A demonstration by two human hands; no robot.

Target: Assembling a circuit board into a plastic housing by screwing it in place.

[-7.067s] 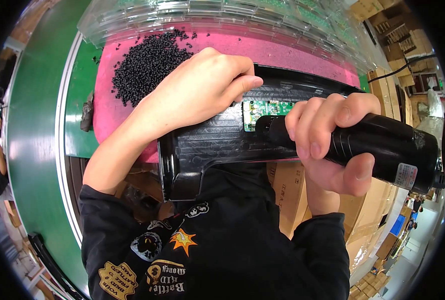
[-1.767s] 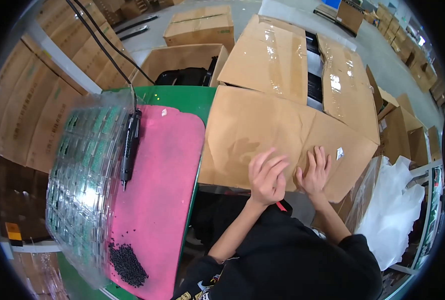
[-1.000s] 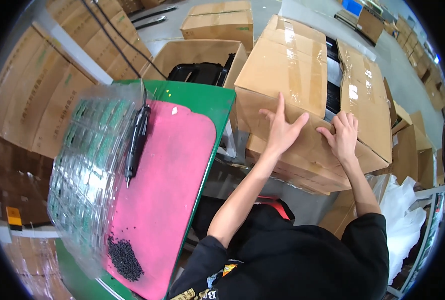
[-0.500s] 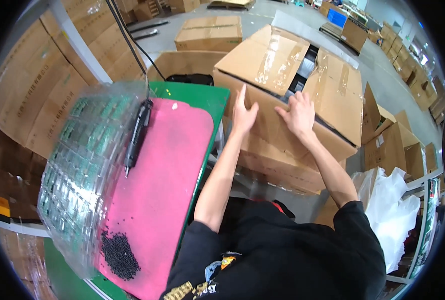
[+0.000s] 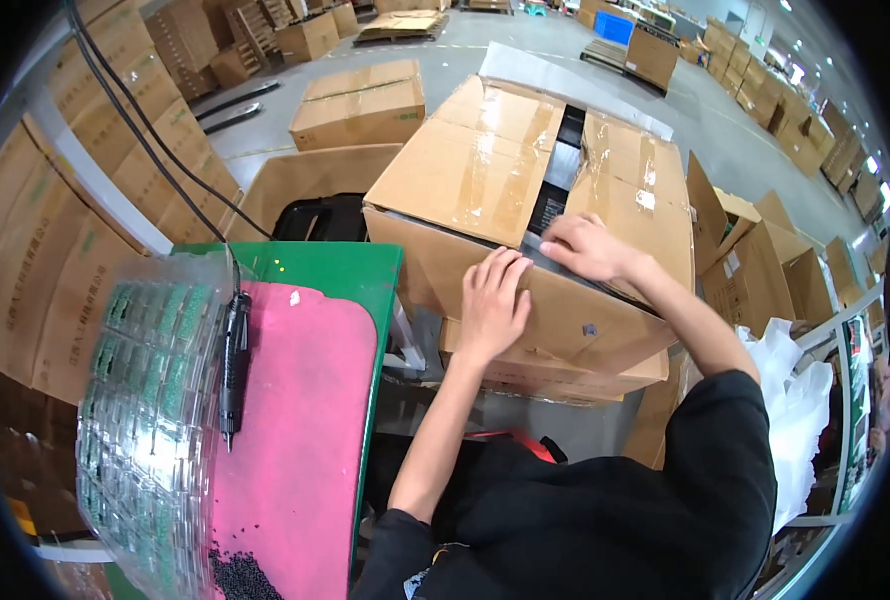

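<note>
A large brown cardboard box [image 5: 455, 150] stands in front of me, its two taped top flaps lowered with a narrow gap between them. Through that gap dark items [image 5: 548, 205] show, too covered to name. Against the box's near top edge rests my left hand [image 5: 495, 305], its fingers stretched and holding nothing. My right hand [image 5: 597, 250] is above the near end of the gap, fingers loosely bent and apart, beside the right flap [image 5: 620, 190]. Nothing shows in it.
At left, a green bench [image 5: 360, 262] bears a pink mat [image 5: 310, 400], a black electric screwdriver [image 5: 234, 370], clear trays of green boards [image 5: 150, 400] and small black parts [image 5: 243, 577]. Open cartons [image 5: 765, 275] and white plastic sheeting [image 5: 787, 400] are at right.
My view has shifted, so the bench and box sit lower and farther left. The left hand now lies near the gap's end; the right hand has turned inward over the gap.
</note>
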